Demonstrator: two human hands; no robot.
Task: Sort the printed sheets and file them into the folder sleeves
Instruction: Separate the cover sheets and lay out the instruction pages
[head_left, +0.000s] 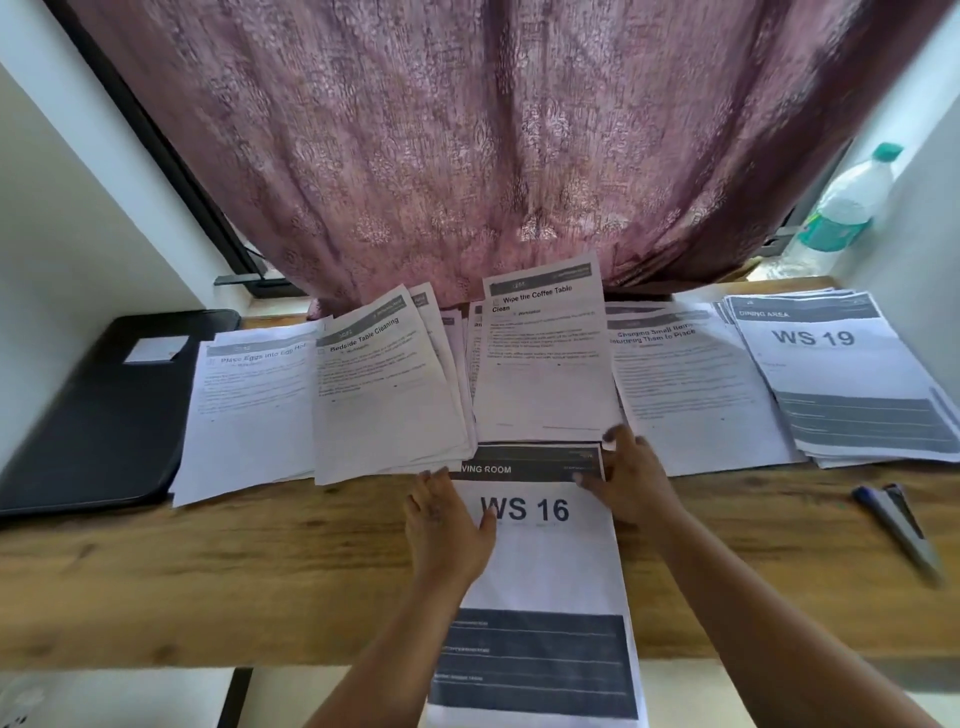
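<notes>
- Right now we hold the smooth white "WS 16" sheet (535, 551) between both hands, flat on the grainy wooden table (208, 571).
- Our left hand (447, 525) lies open along its left edge, fingers straight.
- Our right hand (631, 480) pinches its upper right corner.
- Just beyond our fingers fan loose rectangular stacks (395, 384); the "WS 19" pile (841, 374) sits right.
- Far left of our grip lies the matte black folder (104, 410).
</notes>
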